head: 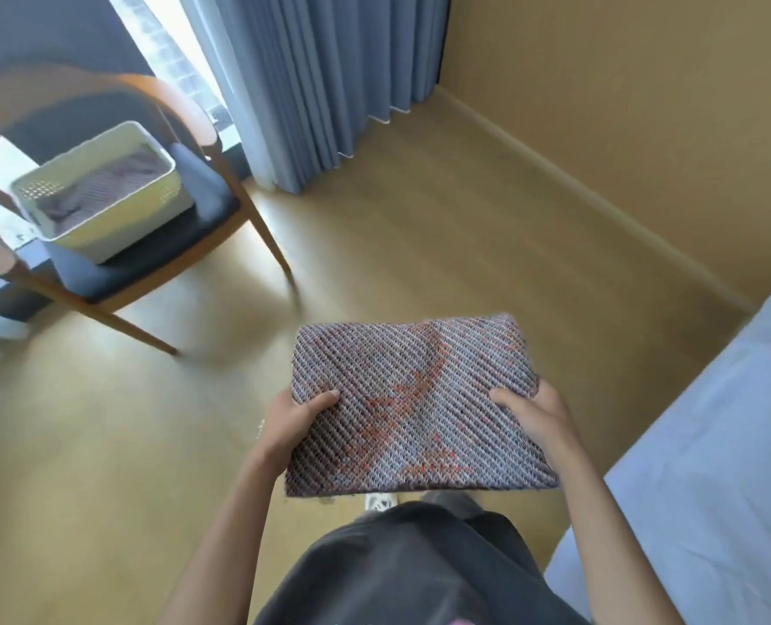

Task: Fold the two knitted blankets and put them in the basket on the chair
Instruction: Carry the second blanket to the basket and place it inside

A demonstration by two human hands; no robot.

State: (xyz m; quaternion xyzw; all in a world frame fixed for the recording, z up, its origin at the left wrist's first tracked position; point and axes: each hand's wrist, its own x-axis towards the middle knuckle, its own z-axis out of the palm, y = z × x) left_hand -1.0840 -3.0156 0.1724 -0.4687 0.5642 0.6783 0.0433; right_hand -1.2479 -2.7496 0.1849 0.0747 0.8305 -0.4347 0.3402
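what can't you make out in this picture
Head view:
- Fingers of the left hand and right hand: hidden under the folded blanket; only thumbs show.
- Cloth in the basket: blurred, so its fold is unclear.
- Chair: part of its back cut off by the left edge.

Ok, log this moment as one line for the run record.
folded blanket: gripped by left hand and right hand | basket: on chair, already holds other blanket | next: likely carry to basket
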